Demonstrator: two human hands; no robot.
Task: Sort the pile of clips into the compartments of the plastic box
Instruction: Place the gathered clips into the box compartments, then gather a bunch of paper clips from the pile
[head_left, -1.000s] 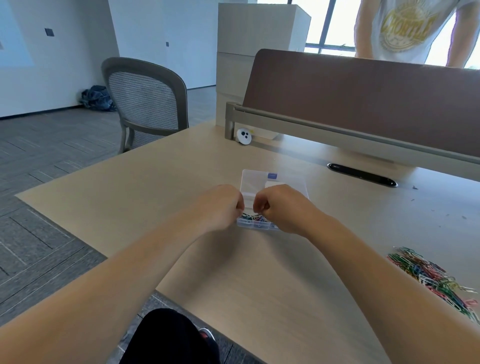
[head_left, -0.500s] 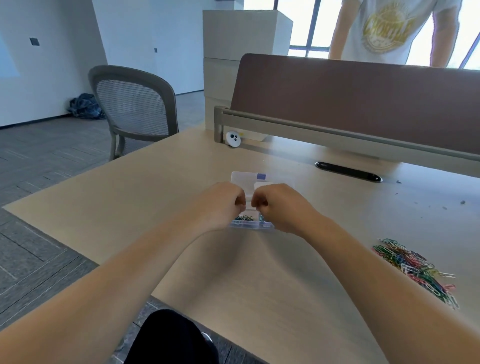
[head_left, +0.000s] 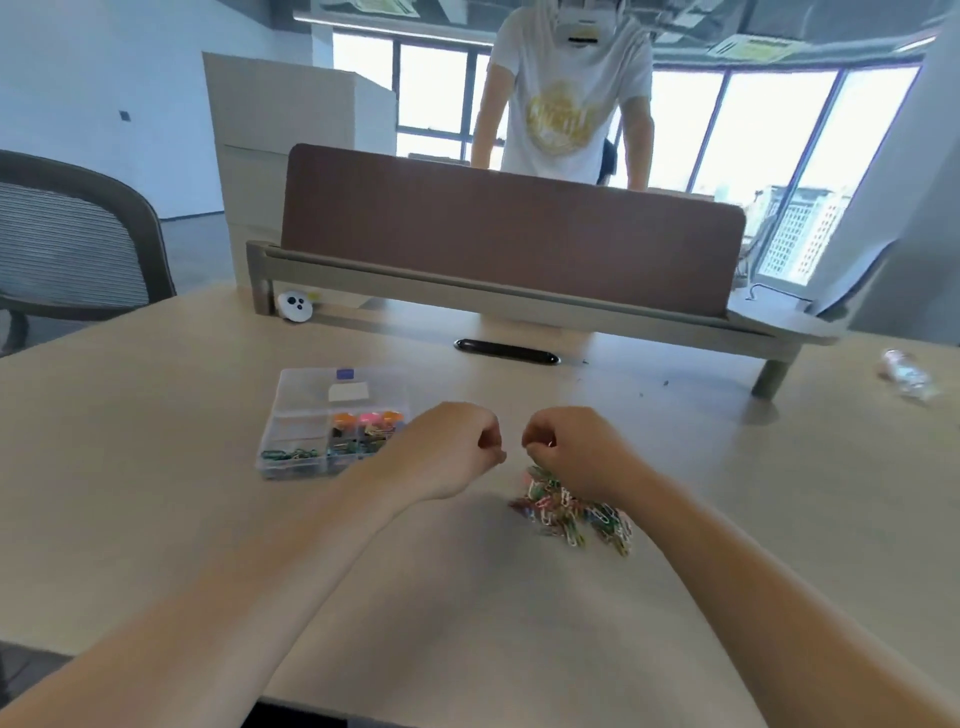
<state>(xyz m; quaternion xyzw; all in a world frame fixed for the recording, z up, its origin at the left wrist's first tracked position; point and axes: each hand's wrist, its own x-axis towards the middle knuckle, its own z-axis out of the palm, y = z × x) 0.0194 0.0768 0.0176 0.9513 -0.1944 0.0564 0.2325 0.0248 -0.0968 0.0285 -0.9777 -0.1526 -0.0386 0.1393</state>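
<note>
A clear plastic box (head_left: 291, 395) lies on the desk left of my hands. Its front left compartment holds green paper clips (head_left: 288, 454), and the compartment to the right holds coloured binder clips (head_left: 366, 428). The pile of coloured paper clips (head_left: 571, 512) lies to the right of the box. My right hand (head_left: 571, 449) hovers just above the pile with curled fingers, and a few clips dangle from its fingertips. My left hand (head_left: 452, 449) is a loose fist beside it, with nothing visible in it. A small gap separates the two hands.
A brown divider panel (head_left: 509, 234) runs along the desk's far side, and a person in a white T-shirt (head_left: 571, 98) stands behind it. A mesh chair (head_left: 67, 244) is at the left. A white round device (head_left: 296, 307), a cable slot (head_left: 506, 352) and crumpled plastic (head_left: 906, 371) lie on the desk.
Both hands have left the box and moved right to the clip pile. The view has swung right and up, so the box now lies to the left of my hands.
</note>
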